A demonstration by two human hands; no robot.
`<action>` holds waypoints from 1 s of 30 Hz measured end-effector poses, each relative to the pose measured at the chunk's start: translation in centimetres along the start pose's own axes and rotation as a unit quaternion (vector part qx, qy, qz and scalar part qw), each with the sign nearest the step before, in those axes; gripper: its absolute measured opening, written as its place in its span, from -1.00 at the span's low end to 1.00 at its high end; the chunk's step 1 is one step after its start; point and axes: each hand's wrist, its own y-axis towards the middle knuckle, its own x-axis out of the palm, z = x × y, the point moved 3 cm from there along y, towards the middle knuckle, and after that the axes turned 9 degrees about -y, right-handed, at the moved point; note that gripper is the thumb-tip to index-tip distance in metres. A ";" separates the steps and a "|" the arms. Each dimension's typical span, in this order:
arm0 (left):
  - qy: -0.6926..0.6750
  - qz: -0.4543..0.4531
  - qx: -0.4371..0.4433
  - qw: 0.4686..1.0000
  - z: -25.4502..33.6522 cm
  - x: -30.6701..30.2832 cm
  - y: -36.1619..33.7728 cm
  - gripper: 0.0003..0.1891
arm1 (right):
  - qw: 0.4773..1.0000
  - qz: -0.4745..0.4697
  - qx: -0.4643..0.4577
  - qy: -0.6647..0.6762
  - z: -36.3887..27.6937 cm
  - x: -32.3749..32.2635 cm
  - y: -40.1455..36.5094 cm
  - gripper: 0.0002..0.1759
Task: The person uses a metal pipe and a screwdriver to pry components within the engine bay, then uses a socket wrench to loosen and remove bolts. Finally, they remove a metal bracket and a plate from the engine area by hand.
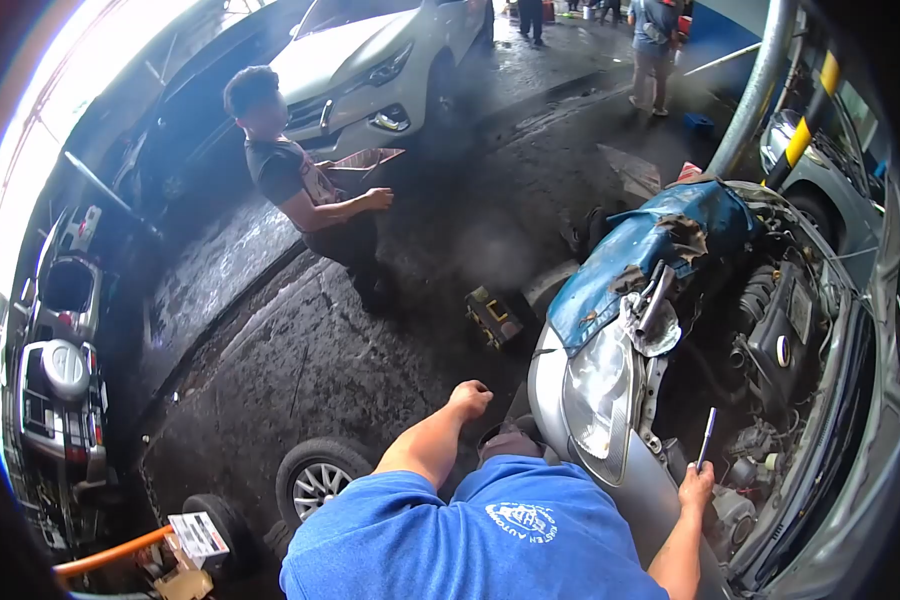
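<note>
My right hand (697, 483) is closed around the lower end of a thin metal tool (708, 437), which points upward beside the open engine bay (760, 400). My left hand (470, 398) is held out over the dark floor, left of the silver bumper, fingers curled together; whatever they hold, if anything, is too small to name. Between my hands lie the car's headlight (600, 390) and silver front panel. A blue cover (650, 250), torn in places, drapes over the far fender, with a rag and a metal part (655, 300) on it.
A person (300, 190) in a dark shirt stands ahead on the left. A black and yellow box (493, 318) sits on the floor. Nearer are a wheel (320, 485) and a white box (199, 535). A white car (370, 70) and a post (760, 90) stand farther off.
</note>
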 end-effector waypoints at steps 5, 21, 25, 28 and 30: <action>0.034 -0.025 0.048 0.998 3.3 1.1 2.4 -0.71 | 0.999 -0.001 0.032 -0.037 -1.9 -0.9 -0.9 -0.77; 0.239 -0.090 0.012 0.967 -0.5 1.1 5.0 -0.64 | 0.994 0.022 0.076 -0.069 -0.8 -0.3 -0.8 -0.76; 0.213 -0.116 -0.016 0.970 0.6 1.7 5.9 -0.67 | 0.992 0.036 0.071 -0.096 -0.3 0.0 -0.8 -0.75; 0.158 -0.107 -0.020 0.981 2.4 2.1 6.2 -0.65 | 0.992 0.026 0.091 -0.089 -0.8 -0.3 -1.0 -0.75; 0.170 -0.114 0.003 0.979 3.1 2.6 7.2 -0.65 | 0.990 0.024 0.106 -0.092 -1.8 -0.8 -1.2 -0.75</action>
